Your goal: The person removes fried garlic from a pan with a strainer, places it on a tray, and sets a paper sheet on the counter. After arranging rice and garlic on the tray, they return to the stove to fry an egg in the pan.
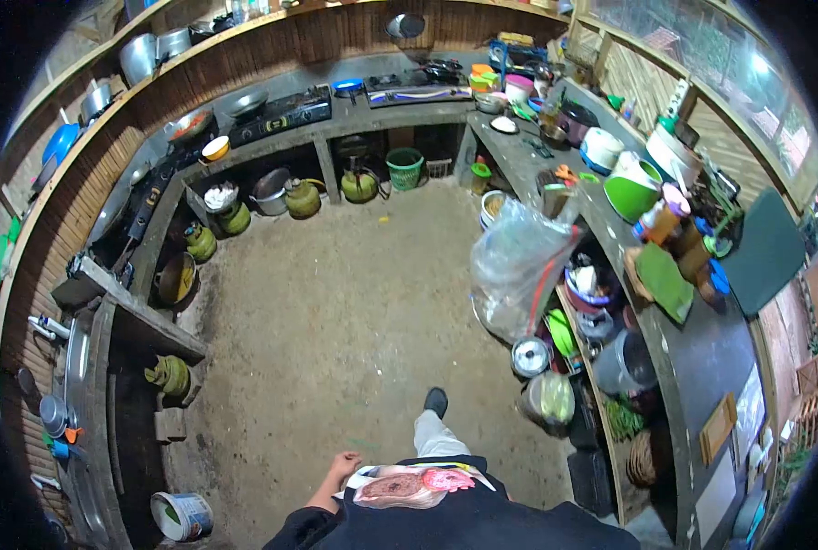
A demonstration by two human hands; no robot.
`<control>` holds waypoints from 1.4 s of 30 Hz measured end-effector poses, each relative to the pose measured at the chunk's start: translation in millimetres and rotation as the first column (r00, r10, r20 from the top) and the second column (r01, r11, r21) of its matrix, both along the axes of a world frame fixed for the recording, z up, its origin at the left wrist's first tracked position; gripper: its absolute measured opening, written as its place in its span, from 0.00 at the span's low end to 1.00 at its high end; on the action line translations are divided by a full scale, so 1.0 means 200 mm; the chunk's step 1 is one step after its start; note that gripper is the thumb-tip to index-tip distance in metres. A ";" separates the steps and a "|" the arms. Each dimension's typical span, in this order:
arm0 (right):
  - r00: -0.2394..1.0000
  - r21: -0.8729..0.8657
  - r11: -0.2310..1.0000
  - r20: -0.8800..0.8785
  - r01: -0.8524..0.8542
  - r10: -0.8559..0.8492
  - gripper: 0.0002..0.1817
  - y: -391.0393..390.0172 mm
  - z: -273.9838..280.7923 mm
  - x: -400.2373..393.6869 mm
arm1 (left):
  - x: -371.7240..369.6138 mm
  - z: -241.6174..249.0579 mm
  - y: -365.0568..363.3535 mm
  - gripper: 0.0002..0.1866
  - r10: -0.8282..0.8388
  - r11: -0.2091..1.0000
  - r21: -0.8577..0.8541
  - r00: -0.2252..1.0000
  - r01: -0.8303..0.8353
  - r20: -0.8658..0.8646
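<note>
Above a bare dirt floor [335, 321], left hand [343, 463] hanging loose, holding nothing, well clear of the hanging clear plastic bag [519, 266]; right hand unseen, grip impossible to tell

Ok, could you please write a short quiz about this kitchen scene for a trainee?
1. True or false: the green plastic basket stands on the earth floor under the grey concrete counter.
2. What hangs at the edge of the long counter on the right? A. a clear plastic bag; B. a red towel; C. a black frying pan.
3. Fill in: the only hand of the person in view is the ____ hand.

Key: 1 true; 2 A; 3 left.
</note>
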State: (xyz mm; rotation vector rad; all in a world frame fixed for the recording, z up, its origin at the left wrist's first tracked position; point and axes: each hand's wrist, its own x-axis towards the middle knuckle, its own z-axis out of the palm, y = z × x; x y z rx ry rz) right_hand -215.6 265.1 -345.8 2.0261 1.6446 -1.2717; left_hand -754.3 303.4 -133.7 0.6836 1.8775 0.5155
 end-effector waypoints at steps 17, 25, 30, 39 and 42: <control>0.708 -0.061 0.865 -0.548 0.497 -0.446 0.16 2.99 1.46 -0.88 | -0.22 -0.09 1.32 0.18 0.159 0.986 0.036 0.986 -0.161 0.041; 0.586 -0.192 0.822 -0.616 0.537 -0.526 0.17 3.63 1.43 -1.14 | -0.55 -0.54 1.83 0.15 0.216 0.976 -0.013 0.971 -0.216 0.107; 0.797 -0.171 0.852 -0.302 0.495 -0.524 0.15 3.81 1.21 -1.06 | -0.74 0.03 2.94 0.12 0.026 0.999 -0.026 1.000 -0.026 -0.012; 0.806 -0.109 0.871 -0.339 0.479 -0.485 0.09 4.10 0.76 -0.84 | -0.80 0.34 4.22 0.16 0.000 0.995 0.095 0.999 -0.004 0.037; 0.666 -0.259 0.784 -0.417 0.564 -0.618 0.09 4.45 0.94 -0.84 | -0.76 0.27 4.48 0.18 -0.035 0.993 0.119 0.996 0.025 0.085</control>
